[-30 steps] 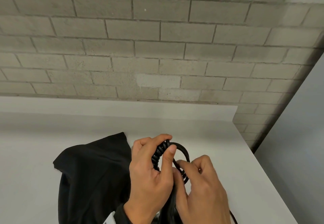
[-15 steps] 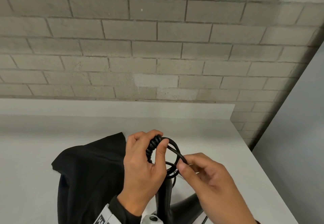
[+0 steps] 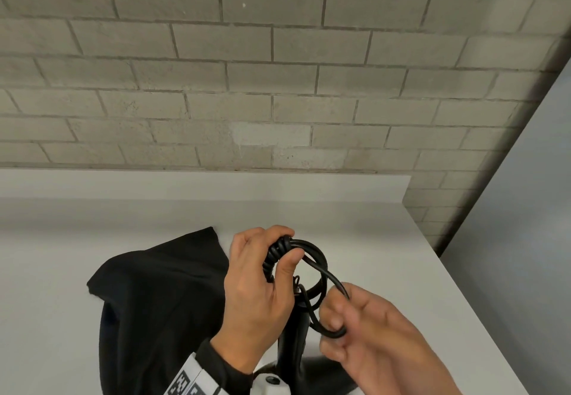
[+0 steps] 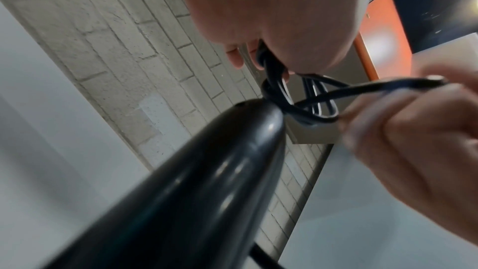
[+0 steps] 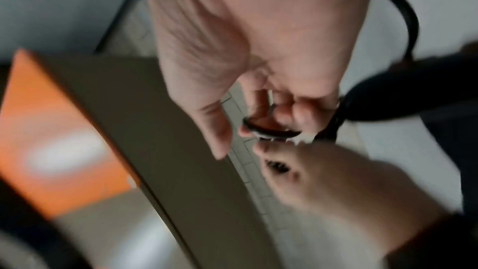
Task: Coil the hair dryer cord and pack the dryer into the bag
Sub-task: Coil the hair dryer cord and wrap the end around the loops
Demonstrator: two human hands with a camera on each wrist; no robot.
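Note:
My left hand grips a bundle of several black cord loops above the white table. From the bundle a free loop of cord runs right into my right hand, whose curled fingers pinch the cord. The black hair dryer handle stands upright below the bundle, between both hands, and fills the left wrist view as a glossy handle. A black cloth bag lies crumpled on the table to the left. The right wrist view is blurred.
A grey brick wall rises behind the table's low white back ledge. The table's right edge runs diagonally beside a grey panel. An orange surface shows off to the right.
My right hand has pulled away from the left, down and to the right, drawing a loop of cord out. The dryer handle has come into sight between the hands.

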